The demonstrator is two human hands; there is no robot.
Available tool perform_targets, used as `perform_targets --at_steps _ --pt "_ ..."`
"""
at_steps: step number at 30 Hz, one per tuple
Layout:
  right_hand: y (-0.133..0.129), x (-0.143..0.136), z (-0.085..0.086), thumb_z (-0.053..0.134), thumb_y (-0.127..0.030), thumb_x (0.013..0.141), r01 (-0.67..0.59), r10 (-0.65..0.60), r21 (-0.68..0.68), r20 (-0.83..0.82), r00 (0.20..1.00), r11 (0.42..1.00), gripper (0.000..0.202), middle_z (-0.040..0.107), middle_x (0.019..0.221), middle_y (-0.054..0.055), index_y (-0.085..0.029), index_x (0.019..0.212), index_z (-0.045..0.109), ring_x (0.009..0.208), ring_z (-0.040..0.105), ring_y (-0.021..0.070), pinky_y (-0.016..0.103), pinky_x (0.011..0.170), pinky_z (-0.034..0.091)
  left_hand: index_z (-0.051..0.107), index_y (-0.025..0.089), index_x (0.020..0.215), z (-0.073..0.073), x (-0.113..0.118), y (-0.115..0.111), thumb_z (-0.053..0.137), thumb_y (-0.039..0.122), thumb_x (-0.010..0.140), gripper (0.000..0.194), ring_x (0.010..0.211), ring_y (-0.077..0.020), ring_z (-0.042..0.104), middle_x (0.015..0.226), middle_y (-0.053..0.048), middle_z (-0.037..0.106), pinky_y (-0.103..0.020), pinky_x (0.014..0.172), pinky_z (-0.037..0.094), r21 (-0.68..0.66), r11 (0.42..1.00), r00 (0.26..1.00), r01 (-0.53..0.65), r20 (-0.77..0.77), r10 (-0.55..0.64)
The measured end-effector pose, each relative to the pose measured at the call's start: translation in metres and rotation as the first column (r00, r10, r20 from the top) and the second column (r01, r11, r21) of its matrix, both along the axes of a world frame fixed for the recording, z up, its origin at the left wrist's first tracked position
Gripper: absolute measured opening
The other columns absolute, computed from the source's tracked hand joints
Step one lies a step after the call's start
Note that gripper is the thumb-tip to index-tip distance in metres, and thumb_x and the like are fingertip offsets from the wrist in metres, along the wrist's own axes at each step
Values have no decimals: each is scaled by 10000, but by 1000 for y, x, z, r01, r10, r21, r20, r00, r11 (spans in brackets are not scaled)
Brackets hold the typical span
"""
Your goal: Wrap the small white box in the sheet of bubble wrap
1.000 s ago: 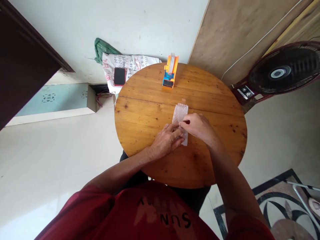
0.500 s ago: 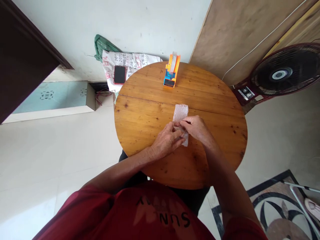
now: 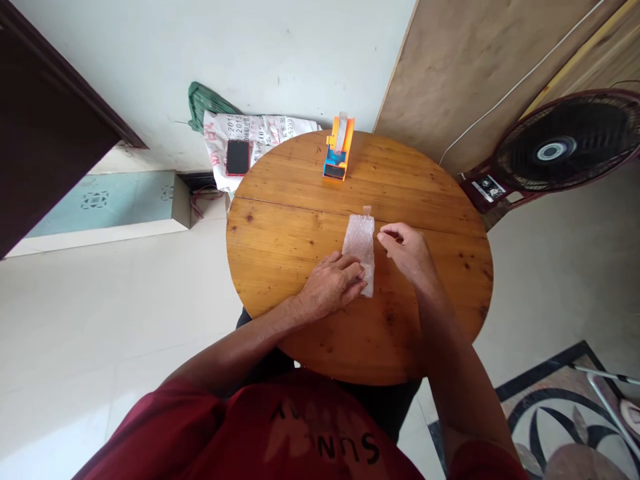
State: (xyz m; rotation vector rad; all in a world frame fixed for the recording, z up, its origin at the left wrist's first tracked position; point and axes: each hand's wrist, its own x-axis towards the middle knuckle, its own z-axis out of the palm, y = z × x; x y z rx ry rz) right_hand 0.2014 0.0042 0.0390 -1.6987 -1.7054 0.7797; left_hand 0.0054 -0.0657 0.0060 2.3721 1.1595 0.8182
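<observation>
A strip of clear bubble wrap (image 3: 359, 233) lies lengthwise on the round wooden table (image 3: 280, 233). My left hand (image 3: 333, 283) bends its fingers over the strip's lower part and holds it against the wood, hiding some of it. Just right of the strip, my right hand (image 3: 407, 253) is raised with thumb and index finger curved toward each other, tips slightly apart, and nothing visible between them. A small clear piece (image 3: 367, 211), looking like tape, shows at the strip's far end. Toward the far edge stands an orange and blue tape dispenser (image 3: 339, 148).
A phone (image 3: 237, 157) lies on a printed white sack (image 3: 217, 143) beyond the table's far left edge, beside a green bag (image 3: 210, 100). A dark red fan (image 3: 555, 152) stands at the right. Walls rise behind the table.
My right hand has moved right, off the bubble wrap and away from my left hand. More of the strip shows, and the small clear piece is now visible at its far end.
</observation>
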Motion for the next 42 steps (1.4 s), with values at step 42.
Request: perform_targets --at_steps 42 --pt "-82 -14 5 586 -332 887 -223 244 127 -184 952 967 140 768 1055 37 -262 928 699 1037 703 244 394 926 528 426 180 1371 -15 8 -10 754 298 783 684 1188 -258 539 1301 -135 505 -400 976 501 -107 934 907 -341 226 357"
